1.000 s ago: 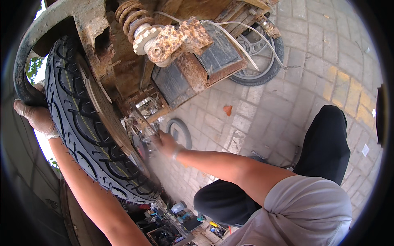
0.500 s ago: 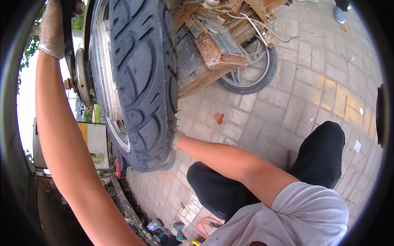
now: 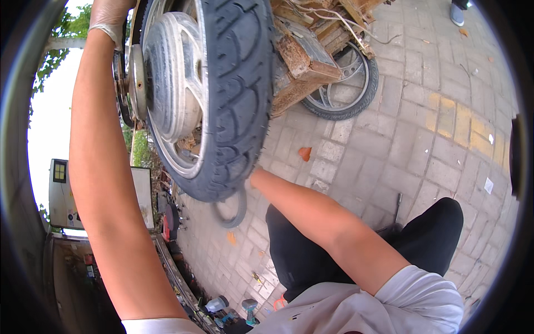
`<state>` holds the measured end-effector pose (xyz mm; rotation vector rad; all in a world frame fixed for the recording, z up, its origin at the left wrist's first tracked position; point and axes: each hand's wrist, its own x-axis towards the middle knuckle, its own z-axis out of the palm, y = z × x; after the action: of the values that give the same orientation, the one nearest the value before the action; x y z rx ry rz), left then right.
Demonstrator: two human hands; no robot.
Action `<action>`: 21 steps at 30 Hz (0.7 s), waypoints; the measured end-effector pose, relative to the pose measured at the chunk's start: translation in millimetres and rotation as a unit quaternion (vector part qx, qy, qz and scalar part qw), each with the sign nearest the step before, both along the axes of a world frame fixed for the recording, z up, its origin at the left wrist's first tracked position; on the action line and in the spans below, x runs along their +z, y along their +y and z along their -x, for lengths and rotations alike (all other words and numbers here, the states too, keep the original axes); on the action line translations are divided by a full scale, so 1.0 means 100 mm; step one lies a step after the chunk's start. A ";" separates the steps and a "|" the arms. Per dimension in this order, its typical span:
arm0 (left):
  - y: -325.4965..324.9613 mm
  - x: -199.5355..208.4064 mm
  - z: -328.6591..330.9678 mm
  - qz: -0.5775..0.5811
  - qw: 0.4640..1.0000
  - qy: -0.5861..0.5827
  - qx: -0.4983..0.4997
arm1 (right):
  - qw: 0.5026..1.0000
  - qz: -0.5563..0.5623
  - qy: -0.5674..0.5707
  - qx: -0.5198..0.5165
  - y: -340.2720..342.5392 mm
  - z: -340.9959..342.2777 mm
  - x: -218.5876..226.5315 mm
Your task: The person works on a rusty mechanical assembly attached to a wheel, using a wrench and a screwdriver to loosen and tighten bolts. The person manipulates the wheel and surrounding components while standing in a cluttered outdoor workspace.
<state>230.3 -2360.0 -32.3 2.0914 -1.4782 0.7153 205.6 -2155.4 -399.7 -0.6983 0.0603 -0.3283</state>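
Observation:
A large wheel with a black treaded tire (image 3: pixel 236 94) and a silver hub (image 3: pixel 172 78) stands close before me, its hub side toward my left. At the top edge my left hand (image 3: pixel 108 19), in a clear thin glove, is up beside the metal arm by the hub; its fingers are cut off by the frame and hidden. My right hand (image 3: pixel 251 181) reaches to the tire's lower right side. Most of that hand lies behind the tire, so its fingers do not show. A rounded metal piece with a bolt (image 3: pixel 137 83) sits at the axle.
Behind the wheel is a rusty frame (image 3: pixel 306 61) with loose wires, and a second spoked wheel (image 3: pixel 347 83). A grey ring (image 3: pixel 231 211) lies on the paving beneath the tire. Power tools (image 3: pixel 250 310) lie at the bottom, a white box (image 3: pixel 100 195) stands left, and a person's shoe (image 3: pixel 456 15) shows far right.
The wheel now sits further right in view and shows more of its hub and rim. Both hands have shifted with it, and my right hand is a little higher. More of the grey ring shows.

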 end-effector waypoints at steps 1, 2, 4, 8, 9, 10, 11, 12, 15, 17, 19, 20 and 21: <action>0.01 0.04 -0.02 -0.012 1.000 0.000 0.022 | 1.000 0.002 -0.001 -0.001 -0.02 0.01 0.01; 0.02 0.05 -0.05 -0.028 0.999 0.005 0.043 | 1.000 -0.016 -0.008 0.003 -0.04 0.04 0.00; 0.02 0.13 -0.10 -0.063 0.994 0.002 0.092 | 0.993 -0.107 -0.030 0.032 -0.07 0.08 0.02; 0.07 0.19 -0.19 -0.074 0.992 0.020 0.102 | 0.999 0.028 0.015 0.017 -0.18 0.13 0.11; 0.08 0.19 -0.21 -0.072 0.992 0.039 0.092 | 0.999 0.017 0.023 0.039 -0.20 0.15 0.11; 0.09 0.18 -0.23 -0.039 0.994 0.057 0.082 | 0.999 0.027 0.022 0.038 -0.21 0.14 0.13; 0.09 0.20 -0.24 -0.019 0.992 0.061 0.105 | 0.999 0.035 0.017 0.032 -0.22 0.15 0.13; 0.10 0.21 -0.25 -0.023 0.992 0.030 0.117 | 0.999 0.038 0.009 0.027 -0.22 0.14 0.12; 0.08 0.32 -0.31 -0.023 0.993 0.017 0.118 | 0.998 0.049 0.012 0.025 -0.21 0.11 0.09; 0.09 0.39 -0.36 -0.053 0.983 -0.066 0.164 | 0.998 0.049 0.016 0.037 -0.20 0.10 0.07; 0.09 0.44 -0.39 -0.073 0.975 -0.083 0.194 | 0.996 0.056 0.023 0.059 -0.20 0.09 0.06; 0.11 0.45 -0.40 -0.058 0.972 -0.089 0.211 | 0.996 0.073 0.024 0.049 -0.21 0.10 0.06; 0.11 0.45 -0.40 -0.053 0.978 -0.068 0.192 | 0.994 0.092 0.036 0.046 -0.23 0.09 0.07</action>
<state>270.2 -2349.2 12.4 2.4896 -1.2121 0.9567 196.1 -2178.3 -392.9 -0.8937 0.0672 -0.2208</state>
